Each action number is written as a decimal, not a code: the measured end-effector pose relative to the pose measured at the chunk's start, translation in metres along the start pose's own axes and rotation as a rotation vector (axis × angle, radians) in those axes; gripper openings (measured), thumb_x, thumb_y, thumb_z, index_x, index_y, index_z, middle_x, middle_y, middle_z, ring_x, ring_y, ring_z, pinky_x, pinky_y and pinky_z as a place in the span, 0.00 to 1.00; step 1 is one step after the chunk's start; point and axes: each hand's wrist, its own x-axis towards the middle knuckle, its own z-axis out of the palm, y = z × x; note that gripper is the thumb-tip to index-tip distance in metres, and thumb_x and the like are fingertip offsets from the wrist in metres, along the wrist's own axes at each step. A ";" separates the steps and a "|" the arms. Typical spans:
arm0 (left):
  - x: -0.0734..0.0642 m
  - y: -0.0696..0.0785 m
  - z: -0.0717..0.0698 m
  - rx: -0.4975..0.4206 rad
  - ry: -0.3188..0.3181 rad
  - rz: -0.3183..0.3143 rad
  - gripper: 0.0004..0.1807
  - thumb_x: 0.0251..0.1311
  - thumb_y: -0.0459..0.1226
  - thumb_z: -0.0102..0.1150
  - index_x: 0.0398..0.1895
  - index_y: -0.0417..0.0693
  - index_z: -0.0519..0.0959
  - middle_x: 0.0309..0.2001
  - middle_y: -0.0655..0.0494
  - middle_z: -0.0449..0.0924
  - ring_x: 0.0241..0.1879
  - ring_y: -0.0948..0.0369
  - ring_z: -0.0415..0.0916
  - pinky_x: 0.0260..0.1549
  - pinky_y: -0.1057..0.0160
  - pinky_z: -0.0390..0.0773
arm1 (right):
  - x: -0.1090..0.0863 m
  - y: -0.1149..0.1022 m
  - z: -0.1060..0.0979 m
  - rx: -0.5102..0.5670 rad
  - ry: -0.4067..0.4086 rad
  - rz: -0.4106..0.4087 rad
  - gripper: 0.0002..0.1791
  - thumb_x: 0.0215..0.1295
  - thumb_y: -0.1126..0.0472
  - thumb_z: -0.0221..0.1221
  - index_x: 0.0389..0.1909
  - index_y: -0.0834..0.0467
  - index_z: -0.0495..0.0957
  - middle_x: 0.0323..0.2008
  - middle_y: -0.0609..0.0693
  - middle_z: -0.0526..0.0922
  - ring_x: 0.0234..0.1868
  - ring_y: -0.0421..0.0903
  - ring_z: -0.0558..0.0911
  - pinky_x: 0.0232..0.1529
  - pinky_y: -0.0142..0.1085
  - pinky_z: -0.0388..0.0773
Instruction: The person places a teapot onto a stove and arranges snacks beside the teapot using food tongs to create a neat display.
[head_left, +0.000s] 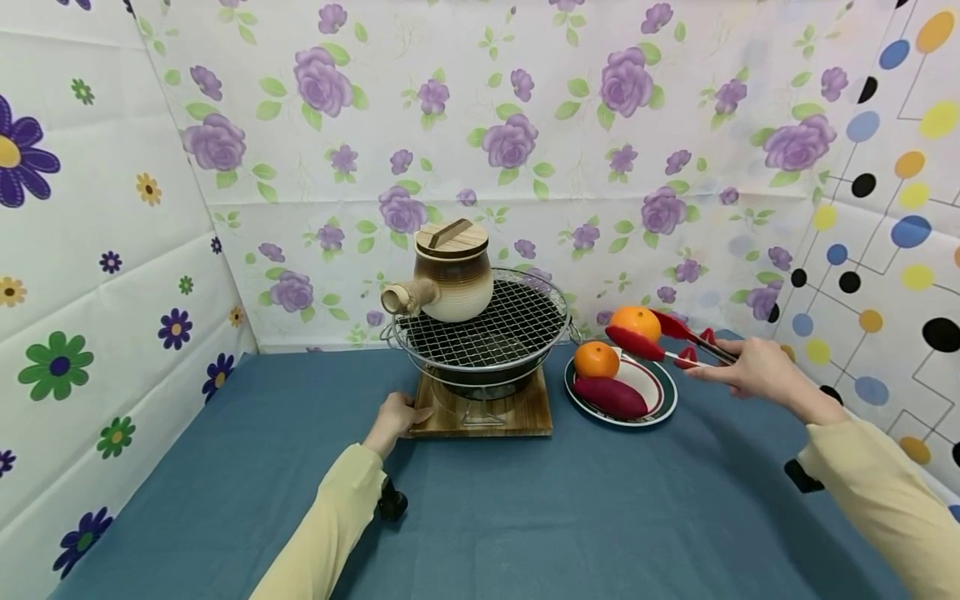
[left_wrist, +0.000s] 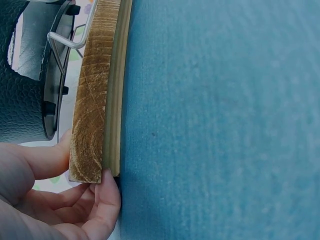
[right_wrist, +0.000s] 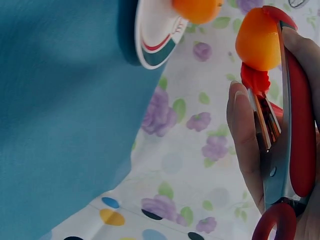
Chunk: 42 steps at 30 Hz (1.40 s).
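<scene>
Orange aloft in the tongs, board in a pinch

And here's the orange [head_left: 635,322], up toward the plate's 12 o'clock, apart from the second orange [head_left: 597,360] on the plate [head_left: 637,379]! The right hand [head_left: 765,375] grasps the red tongs [head_left: 636,342], fingers squeezing the arms, presumably to grip the fruit from a distance. At the 8 o'clock of the wooden board [head_left: 528,419], the left hand [head_left: 393,419] pinches the edge, likely steadying the grill mesh [head_left: 517,325] above. The pot [head_left: 457,287] sits at the mesh's 10 o'clock, its handle [head_left: 411,295] poking toward 9, leaving open mesh from 1 round to 6. Watch those edges: the plate lies just beside the grill at 4 o'clock, with the grill's raised rim between, and flowered cloth [head_left: 510,192] closes off 12.
</scene>
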 end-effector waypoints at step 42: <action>-0.003 0.001 0.001 -0.012 0.017 0.008 0.24 0.56 0.34 0.61 0.10 0.50 0.57 0.10 0.57 0.57 0.11 0.62 0.61 0.18 0.60 0.74 | 0.011 -0.074 -0.038 0.002 0.064 -0.024 0.55 0.44 0.31 0.60 0.64 0.66 0.57 0.16 0.49 0.76 0.18 0.45 0.77 0.24 0.39 0.71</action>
